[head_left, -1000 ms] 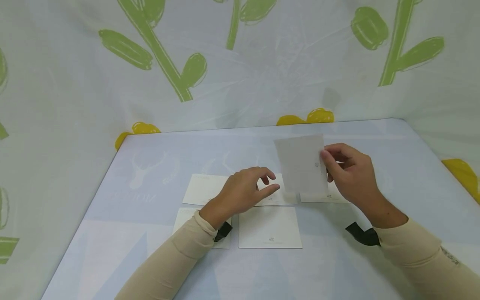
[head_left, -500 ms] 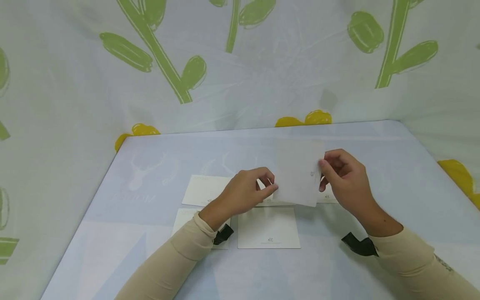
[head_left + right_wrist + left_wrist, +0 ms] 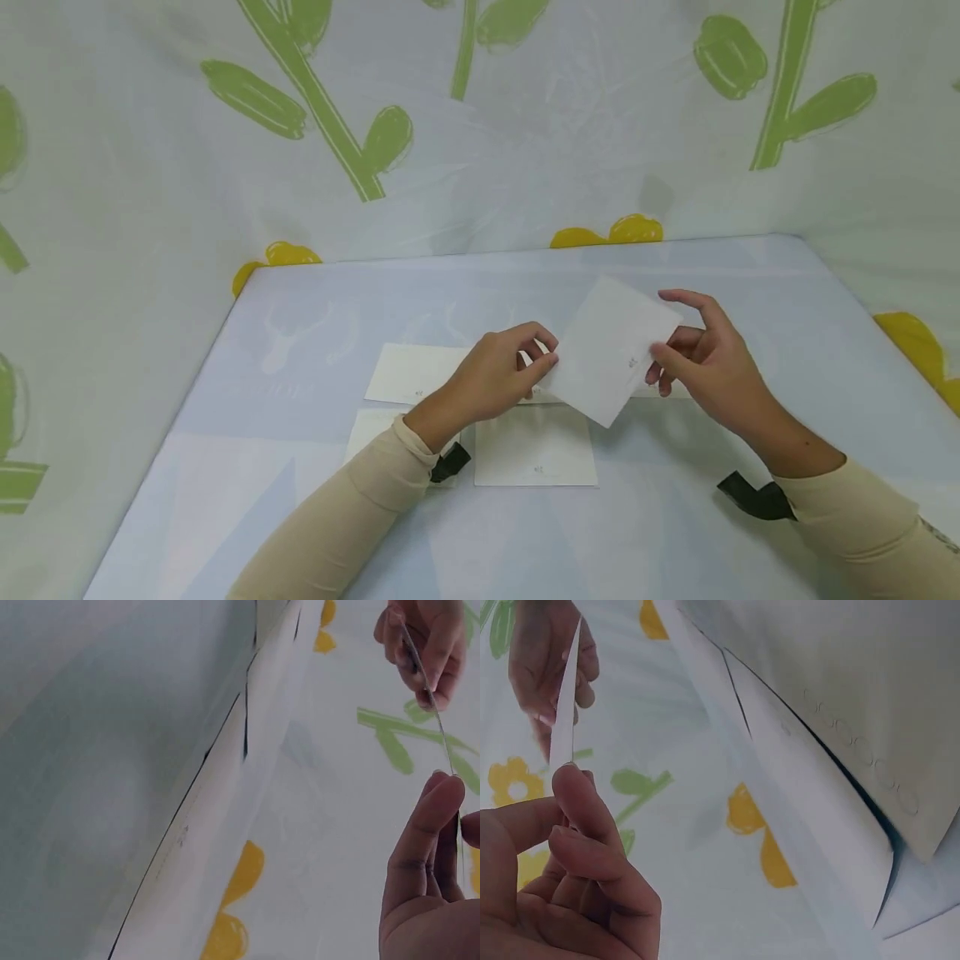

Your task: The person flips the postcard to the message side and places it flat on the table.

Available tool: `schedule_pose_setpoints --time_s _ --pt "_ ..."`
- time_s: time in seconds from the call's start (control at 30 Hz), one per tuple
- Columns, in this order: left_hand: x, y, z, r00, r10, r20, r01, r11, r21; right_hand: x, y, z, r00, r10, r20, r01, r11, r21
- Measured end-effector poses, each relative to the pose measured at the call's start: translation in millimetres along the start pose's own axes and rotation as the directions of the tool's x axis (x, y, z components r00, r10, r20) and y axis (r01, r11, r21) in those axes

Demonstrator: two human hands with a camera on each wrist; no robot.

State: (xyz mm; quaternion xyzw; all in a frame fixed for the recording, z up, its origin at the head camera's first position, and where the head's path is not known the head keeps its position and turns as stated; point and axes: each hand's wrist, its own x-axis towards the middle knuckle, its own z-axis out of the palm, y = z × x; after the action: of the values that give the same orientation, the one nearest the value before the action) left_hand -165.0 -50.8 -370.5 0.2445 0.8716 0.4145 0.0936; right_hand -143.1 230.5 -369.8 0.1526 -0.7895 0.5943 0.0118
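A white postcard [image 3: 611, 350] with a small printed mark is held tilted above the table between both hands. My left hand [image 3: 491, 375] pinches its left edge between thumb and index finger. My right hand [image 3: 712, 367] grips the opposite edge between thumb and fingers, its index finger lifted away in the head view. In the left wrist view the held postcard [image 3: 568, 697] appears nearly edge-on. Below lie several more postcards in two rows: a front-row postcard [image 3: 535, 454] is plainly visible, while a back-row postcard [image 3: 416, 367] is partly behind my left hand.
The table [image 3: 247, 467] has a pale blue and white printed cover. Behind it hangs a white curtain [image 3: 585, 142] with green leaves and yellow flowers. A black strap [image 3: 753, 497] hangs by the right sleeve, and another black strap [image 3: 450, 463] by the left.
The held postcard has come left and lower, then turned to a slant. The left hand's fingers have closed onto its edge. The right index finger has lifted and straightened.
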Motion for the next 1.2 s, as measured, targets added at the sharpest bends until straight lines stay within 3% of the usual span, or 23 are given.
schedule_pose_setpoints --time_s 0.13,0.33,0.6,0.8,1.03,1.2 --pt "5.1 3.4 -4.4 1.0 0.007 0.02 -0.007 1.0 0.027 -2.1 0 -4 1.0 0.006 0.027 -0.003 0.996 -0.094" --pt "9.8 7.3 -5.7 0.998 0.008 0.06 -0.012 0.997 0.072 -6.2 0 -6 0.998 0.053 -0.024 -0.057 0.957 -0.284" --pt "18.2 9.2 5.4 0.99 0.002 0.138 -0.012 0.997 0.07 -19.7 5 -22 0.98 0.199 -0.025 -0.195 0.912 -0.361" --pt "25.1 10.2 11.1 0.983 0.02 0.182 -0.034 0.997 0.073 -26.6 9 -32 0.95 0.31 0.028 -0.274 0.875 -0.4" --pt "31.0 7.9 22.3 0.972 0.015 0.236 -0.033 0.997 0.072 -29.9 20 -39 0.884 0.446 0.141 -0.361 0.842 -0.401" --pt "36.1 7.5 31.6 0.963 0.016 0.269 -0.042 0.995 0.089 -32.5 28 -45 0.851 0.475 0.225 -0.352 0.833 -0.427"
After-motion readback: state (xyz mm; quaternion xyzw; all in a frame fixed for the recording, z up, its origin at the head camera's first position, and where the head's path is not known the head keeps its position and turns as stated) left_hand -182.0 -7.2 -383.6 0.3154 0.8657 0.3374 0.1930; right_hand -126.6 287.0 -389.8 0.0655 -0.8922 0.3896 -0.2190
